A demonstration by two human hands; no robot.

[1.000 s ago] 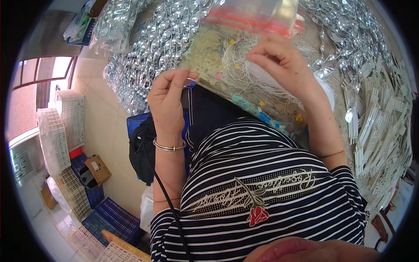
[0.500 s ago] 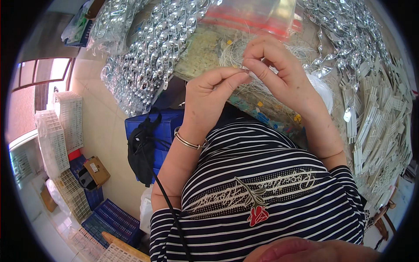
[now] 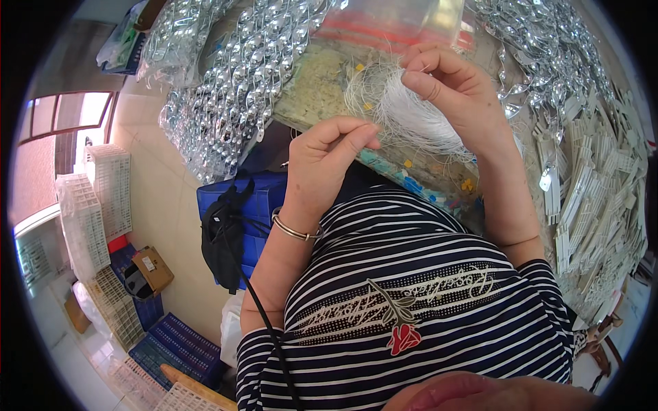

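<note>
Two pinches, both narrow

The left hand (image 3: 327, 152) and right hand (image 3: 458, 99) each pinch — on what, I cannot tell. One white thread bundle (image 3: 413, 113) lies beside the right fingers (image 3: 425, 85); one red-edged plastic bag (image 3: 391, 29) lies beyond them.

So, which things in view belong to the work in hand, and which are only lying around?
Likely part of the work:
- white thread, beside the right hand
- worktable, under the thread
- perhaps silver spirals, nearby

Apparently just lying around:
- cardboard box
- white crates
- blue crate
</note>
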